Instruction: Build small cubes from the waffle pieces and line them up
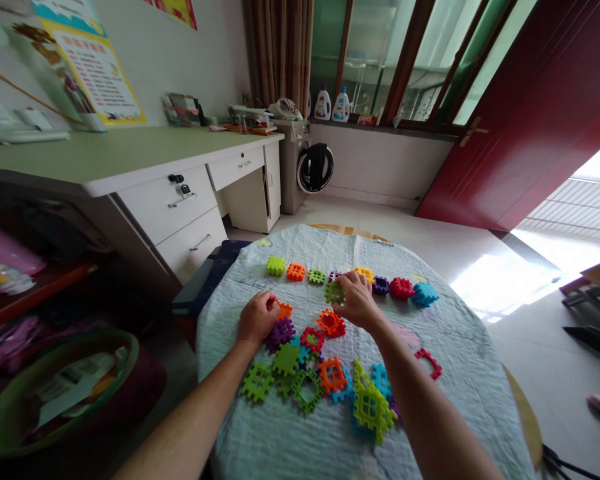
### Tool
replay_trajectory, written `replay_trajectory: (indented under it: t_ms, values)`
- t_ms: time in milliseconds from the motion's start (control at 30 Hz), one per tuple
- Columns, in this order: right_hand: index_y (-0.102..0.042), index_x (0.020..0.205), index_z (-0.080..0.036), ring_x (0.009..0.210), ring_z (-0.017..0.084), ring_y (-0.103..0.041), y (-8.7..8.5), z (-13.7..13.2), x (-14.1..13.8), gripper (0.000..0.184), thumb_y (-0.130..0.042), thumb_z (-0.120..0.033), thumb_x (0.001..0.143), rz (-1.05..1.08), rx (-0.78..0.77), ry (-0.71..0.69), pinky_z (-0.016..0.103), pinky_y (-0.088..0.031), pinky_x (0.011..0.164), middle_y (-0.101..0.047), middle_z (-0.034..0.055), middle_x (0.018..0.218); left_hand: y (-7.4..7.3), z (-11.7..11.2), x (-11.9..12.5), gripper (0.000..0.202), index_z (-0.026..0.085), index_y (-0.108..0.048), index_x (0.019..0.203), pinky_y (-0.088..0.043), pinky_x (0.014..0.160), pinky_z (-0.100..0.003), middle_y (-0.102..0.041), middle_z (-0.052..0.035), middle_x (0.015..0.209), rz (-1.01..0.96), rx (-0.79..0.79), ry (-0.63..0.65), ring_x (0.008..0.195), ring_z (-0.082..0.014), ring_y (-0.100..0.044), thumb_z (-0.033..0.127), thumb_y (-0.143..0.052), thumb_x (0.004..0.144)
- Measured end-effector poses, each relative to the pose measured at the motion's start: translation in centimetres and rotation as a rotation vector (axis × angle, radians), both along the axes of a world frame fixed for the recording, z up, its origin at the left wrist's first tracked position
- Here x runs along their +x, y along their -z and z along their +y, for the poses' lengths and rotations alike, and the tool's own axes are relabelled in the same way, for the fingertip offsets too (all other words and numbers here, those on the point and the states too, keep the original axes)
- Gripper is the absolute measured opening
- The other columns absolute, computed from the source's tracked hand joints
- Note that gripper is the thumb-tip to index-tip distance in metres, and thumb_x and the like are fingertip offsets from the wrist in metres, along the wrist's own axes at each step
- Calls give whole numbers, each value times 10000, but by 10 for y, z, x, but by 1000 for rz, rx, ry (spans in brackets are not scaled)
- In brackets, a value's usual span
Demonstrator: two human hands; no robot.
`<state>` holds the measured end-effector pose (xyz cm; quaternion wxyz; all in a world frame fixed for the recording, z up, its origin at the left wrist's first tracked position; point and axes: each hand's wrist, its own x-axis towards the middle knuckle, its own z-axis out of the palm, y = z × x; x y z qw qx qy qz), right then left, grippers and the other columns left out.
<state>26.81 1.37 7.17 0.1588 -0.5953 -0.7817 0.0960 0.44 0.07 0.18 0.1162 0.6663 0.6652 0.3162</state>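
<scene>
Two bare forearms point(200, 405) extend from the lower edge over a round table point(524, 413) spread with a pale blue cloth point(247, 437). Nearest on the cloth, between the arms, lies a loose cluster of notched plastic pieces: a yellow-green triangular panel point(373, 407) overlapping blue ones, a green frame point(307, 408), an orange window piece point(333, 375), a solid green square point(286, 360) and a purple piece point(281, 331). A red frame point(435, 365) lies apart, to the right of the right forearm.

The left hand point(258, 317) rests at the far left of this cluster, fingers curled together, just beside an orange piece point(284, 310); whether it grips anything cannot be told. The right hand point(357, 299) pinches a green piece point(335, 293) between thumb and fingers, just on the near side of a row of pieces and partly hiding it. From left to right the row shows a lime piece point(275, 267), an orange block point(295, 272), a small green block point(317, 276), a purple one mostly covered, a yellow block point(364, 274), a dark purple block point(381, 285), a red block point(402, 288) and a blue block point(425, 294).

Beyond the table, at left, stands a green-topped desk point(180, 150); farther back are a washing machine point(293, 170), two detergent bottles point(341, 105) on the windowsill and, at right, a red door point(520, 127).
</scene>
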Motion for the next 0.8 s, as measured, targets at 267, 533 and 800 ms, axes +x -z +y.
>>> replay_trajectory:
  t_ms: [267, 533, 800]
  values:
    - [-642, 1066, -199, 1119, 303, -406, 4, 73, -38, 416, -674, -309, 666, -138, -86, 37, 438, -318, 962, -520, 124, 1196, 1, -1, 0, 126, 199, -622, 786, -456, 776, -286, -655, -39, 833, -42, -3, 7, 808, -182, -613, 169, -504, 818]
    - [-648, 1112, -184, 1148, 335, -416, 15, 97, -49, 453, -678, -317, 679, -204, -139, 32, 479, -305, 974, -529, 155, 1231, 0, -2, 1, 117, 200, -617, 781, -462, 781, -283, -651, -34, 823, -54, -1, 14, 806, -177, -613, 146, -518, 813]
    - [-664, 1103, -172, 1155, 355, -432, 17, 98, -53, 460, -710, -336, 676, -227, -163, 46, 493, -311, 963, -540, 175, 1234, -1, -2, 1, 119, 205, -614, 779, -464, 785, -280, -652, -30, 824, -46, -3, 2, 808, -175, -615, 143, -517, 809]
